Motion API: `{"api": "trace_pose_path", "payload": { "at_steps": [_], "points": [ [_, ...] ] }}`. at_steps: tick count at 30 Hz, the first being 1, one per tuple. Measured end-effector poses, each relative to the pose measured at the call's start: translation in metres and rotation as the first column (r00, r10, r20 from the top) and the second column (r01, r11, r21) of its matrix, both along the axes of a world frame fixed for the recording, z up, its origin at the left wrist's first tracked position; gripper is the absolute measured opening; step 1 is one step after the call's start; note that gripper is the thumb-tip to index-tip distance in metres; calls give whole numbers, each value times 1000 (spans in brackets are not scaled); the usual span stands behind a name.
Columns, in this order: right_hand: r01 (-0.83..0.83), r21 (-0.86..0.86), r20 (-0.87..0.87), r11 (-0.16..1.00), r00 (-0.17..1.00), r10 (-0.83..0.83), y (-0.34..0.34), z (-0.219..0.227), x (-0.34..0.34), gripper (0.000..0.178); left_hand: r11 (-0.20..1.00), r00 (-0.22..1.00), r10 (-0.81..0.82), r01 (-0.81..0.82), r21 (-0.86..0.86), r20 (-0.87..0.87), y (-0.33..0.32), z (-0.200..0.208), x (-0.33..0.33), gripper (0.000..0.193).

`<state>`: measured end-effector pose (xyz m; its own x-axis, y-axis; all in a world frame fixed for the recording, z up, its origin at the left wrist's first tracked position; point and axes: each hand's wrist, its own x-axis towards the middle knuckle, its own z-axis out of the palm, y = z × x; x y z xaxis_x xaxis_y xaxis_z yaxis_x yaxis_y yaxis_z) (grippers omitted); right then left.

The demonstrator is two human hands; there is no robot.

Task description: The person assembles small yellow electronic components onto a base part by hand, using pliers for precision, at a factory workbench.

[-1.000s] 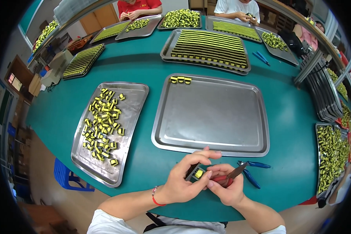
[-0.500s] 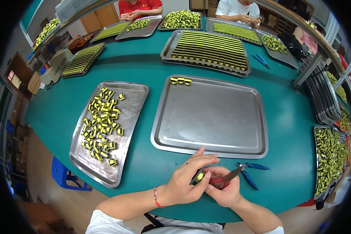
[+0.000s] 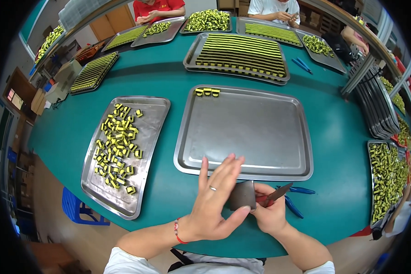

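Note:
My left hand (image 3: 214,198) is open, its fingers stretched toward the near edge of a metal tray (image 3: 242,172). A flat dark grey piece (image 3: 243,196) stands between my hands; the left thumb crosses its lower edge and the right fingers meet its right side. My right hand (image 3: 270,214) is closed around red-handled pliers (image 3: 275,195) with dark pointed jaws. Any small part behind the grey piece is hidden. Three yellow-and-black components (image 3: 207,92) stand in a row in that tray's far left corner. Many loose ones (image 3: 118,141) lie in the left tray (image 3: 155,123).
Blue-handled cutters (image 3: 293,206) lie right of my hands. Beyond the middle tray, a stacked tray (image 3: 283,81) holds rows of components. More filled trays line the far side, where two people (image 3: 160,11) work. Upright trays (image 3: 374,107) and a full tray (image 3: 386,182) are at right.
My left fingers have opened out and moved up and left. The grey piece now faces up, and the yellow component seen between my hands is out of sight. The pliers moved slightly right.

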<state>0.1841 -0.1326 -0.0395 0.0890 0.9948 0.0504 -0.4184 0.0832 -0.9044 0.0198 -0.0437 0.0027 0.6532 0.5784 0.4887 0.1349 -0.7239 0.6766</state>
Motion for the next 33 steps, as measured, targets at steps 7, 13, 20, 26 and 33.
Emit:
{"api": "trace_pose_path", "payload": {
  "at_steps": [7, 13, 20, 26, 33],
  "points": [
    [-158, -36, -43, 987, 987, 157, 1, -3, 12, 41, 996, 996, -51, 55, -64, 71, -3, -9, 3, 66],
    [-217, -83, -139, 973, 969, 204, 2, 0, 13, 44, 999, 996, -21, 23, -24, 91, -4, -5, 3, 62],
    [-142, -196, -132, 970, 984, 118, -2, 0, 4, 44, 998, 997, 18, -14, -59, 75, -4, -9, 2, 64],
    [-97, -76, -96, 992, 991, 90, -2, -4, -1, 46, 991, 991, -29, 46, -123, 134, -2, -7, 3, 68],
    [-37, -54, 52, 998, 998, 40, -7, -2, -6, 38, 972, 967, -202, 217, -86, 158, 2, 0, -2, 68]
  ]
}}
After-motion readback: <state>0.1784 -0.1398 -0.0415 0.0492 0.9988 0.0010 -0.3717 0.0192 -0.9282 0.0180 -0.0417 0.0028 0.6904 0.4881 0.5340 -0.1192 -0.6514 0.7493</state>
